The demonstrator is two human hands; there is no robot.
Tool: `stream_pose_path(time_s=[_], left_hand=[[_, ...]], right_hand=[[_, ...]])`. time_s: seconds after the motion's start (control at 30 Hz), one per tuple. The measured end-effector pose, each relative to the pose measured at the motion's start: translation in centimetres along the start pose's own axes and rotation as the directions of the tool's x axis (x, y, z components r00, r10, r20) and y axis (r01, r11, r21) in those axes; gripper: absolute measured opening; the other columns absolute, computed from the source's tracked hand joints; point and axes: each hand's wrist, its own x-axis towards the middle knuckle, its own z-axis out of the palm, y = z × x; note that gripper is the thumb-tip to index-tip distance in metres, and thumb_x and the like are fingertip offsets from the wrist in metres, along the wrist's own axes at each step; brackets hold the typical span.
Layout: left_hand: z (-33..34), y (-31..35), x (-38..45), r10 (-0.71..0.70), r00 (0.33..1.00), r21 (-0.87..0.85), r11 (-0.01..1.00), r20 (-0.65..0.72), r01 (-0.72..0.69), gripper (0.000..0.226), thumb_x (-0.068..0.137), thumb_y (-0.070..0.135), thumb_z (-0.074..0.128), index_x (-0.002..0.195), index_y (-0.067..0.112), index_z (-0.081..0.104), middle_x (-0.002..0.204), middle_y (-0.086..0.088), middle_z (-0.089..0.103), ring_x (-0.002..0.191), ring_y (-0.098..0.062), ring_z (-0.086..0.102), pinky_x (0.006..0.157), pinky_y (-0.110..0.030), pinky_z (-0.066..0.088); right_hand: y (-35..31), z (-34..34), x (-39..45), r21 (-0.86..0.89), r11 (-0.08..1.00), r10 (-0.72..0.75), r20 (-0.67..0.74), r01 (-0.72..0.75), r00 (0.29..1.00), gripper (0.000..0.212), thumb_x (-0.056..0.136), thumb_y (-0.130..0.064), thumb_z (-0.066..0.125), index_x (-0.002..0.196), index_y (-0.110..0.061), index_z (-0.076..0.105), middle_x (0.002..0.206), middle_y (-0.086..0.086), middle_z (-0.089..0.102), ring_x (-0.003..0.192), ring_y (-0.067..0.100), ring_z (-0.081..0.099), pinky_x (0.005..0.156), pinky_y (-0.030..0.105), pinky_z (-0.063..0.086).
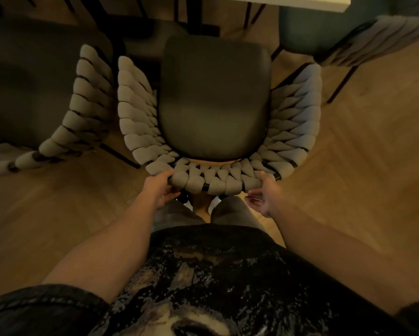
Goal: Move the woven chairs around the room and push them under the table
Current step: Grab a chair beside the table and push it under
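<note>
Both grips met the woven chair at its curved back rim, left hand curled around it, right hand looser, the chair facing the white tabletop; rigid frame, likely light, cords soft.

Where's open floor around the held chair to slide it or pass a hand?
Bare wood floor lies right of the middle chair, up to the right chair. The gap to the left chair is tight. Left hand and right hand are at its backrest.
</note>
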Motion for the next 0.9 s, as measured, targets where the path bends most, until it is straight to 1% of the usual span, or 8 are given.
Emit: stream_pose_path(time_s=[0.07,0.2,0.33,0.43,0.57,0.73,0.83,0.9], left_hand=[[0.7,-0.3,0.6,-0.022,1.0,-0.062,0.998,-0.018,0.021,0.029,0.096,0.023,0.066,0.122,0.016,0.056,0.12,-0.013,0.062,0.108,-0.033,0.062,0.083,-0.048,0.059],[2.2,-0.5,1.0,-0.073,0.995,-0.196,0.979,-0.067,0.059,0.031,0.094,0.024,0.07,0.121,0.017,0.055,0.109,-0.012,0.063,0.106,-0.032,0.063,0.091,-0.052,0.057],[2.8,-0.4,1.2,-0.138,0.99,-0.271,0.954,-0.017,0.128,0.035,0.094,0.026,0.068,0.125,0.012,0.062,0.111,-0.017,0.073,0.098,-0.035,0.072,0.071,-0.05,0.061],[3.0,-0.3,1.6,-0.155,0.988,-0.297,0.944,-0.024,0.141,0.037,0.095,0.019,0.064,0.13,0.009,0.058,0.117,-0.021,0.069,0.102,-0.04,0.07,0.068,-0.053,0.06],[3.6,-0.4,1.4,-0.115,0.992,-0.352,0.932,-0.048,0.091,0.035,0.096,0.01,0.061,0.13,0.005,0.057,0.118,-0.022,0.067,0.104,-0.04,0.067,0.065,-0.048,0.059],[4.3,-0.5,1.0,-0.087,0.992,-0.447,0.894,-0.088,0.039,0.024,0.093,-0.003,0.059,0.116,0.004,0.057,0.109,-0.022,0.065,0.093,-0.037,0.067,0.059,-0.046,0.057],[4.1,-0.2,0.9,-0.097,0.99,-0.496,0.868,-0.107,0.031,0.043,0.087,-0.006,0.063,0.128,0.004,0.054,0.112,-0.023,0.064,0.093,-0.04,0.067,0.053,-0.045,0.059],[3.8,0.4,0.5,-0.088,0.989,-0.524,0.852,-0.116,0.014,0.05,0.086,-0.006,0.064,0.133,0.007,0.052,0.117,-0.022,0.064,0.098,-0.04,0.067,0.055,-0.045,0.059]], right_hand=[[-0.1,0.0,0.5,0.01,1.0,0.008,-0.021,-0.007,1.0,0.057,0.096,-0.055,0.061,0.132,-0.012,0.051,0.117,0.02,0.063,0.104,0.037,0.066,0.076,0.041,0.061],[-0.5,-0.4,1.9,0.064,0.997,0.045,0.014,-0.046,0.999,0.063,0.09,-0.061,0.067,0.133,-0.018,0.05,0.123,0.016,0.058,0.105,0.035,0.064,0.085,0.044,0.061],[-2.3,-0.7,3.6,0.227,0.97,0.073,0.053,-0.083,0.996,0.06,0.094,-0.053,0.065,0.138,-0.015,0.048,0.13,0.016,0.06,0.113,0.037,0.063,0.089,0.05,0.058],[-3.2,-0.9,4.7,0.248,0.964,0.085,0.072,-0.101,0.994,0.056,0.096,-0.037,0.066,0.142,-0.011,0.048,0.134,0.018,0.06,0.119,0.039,0.06,0.097,0.058,0.053],[-3.0,-0.7,5.2,0.299,0.947,0.089,0.106,-0.117,0.99,0.048,0.093,-0.027,0.069,0.137,-0.011,0.058,0.126,0.021,0.067,0.112,0.043,0.066,0.088,0.062,0.056],[-3.0,-0.6,4.7,0.424,0.903,0.025,0.106,-0.068,0.994,0.039,0.096,-0.013,0.06,0.134,-0.008,0.057,0.129,0.022,0.063,0.119,0.042,0.061,0.104,0.062,0.047],[-3.1,-0.3,4.2,0.458,0.887,0.002,0.118,-0.057,0.993,0.026,0.095,-0.007,0.056,0.12,-0.008,0.063,0.121,0.021,0.066,0.119,0.04,0.061,0.109,0.057,0.045],[-3.3,0.1,3.8,0.503,0.863,-0.016,0.101,-0.037,0.995,0.03,0.092,-0.002,0.057,0.121,-0.008,0.062,0.119,0.02,0.066,0.117,0.041,0.061,0.109,0.057,0.045]])
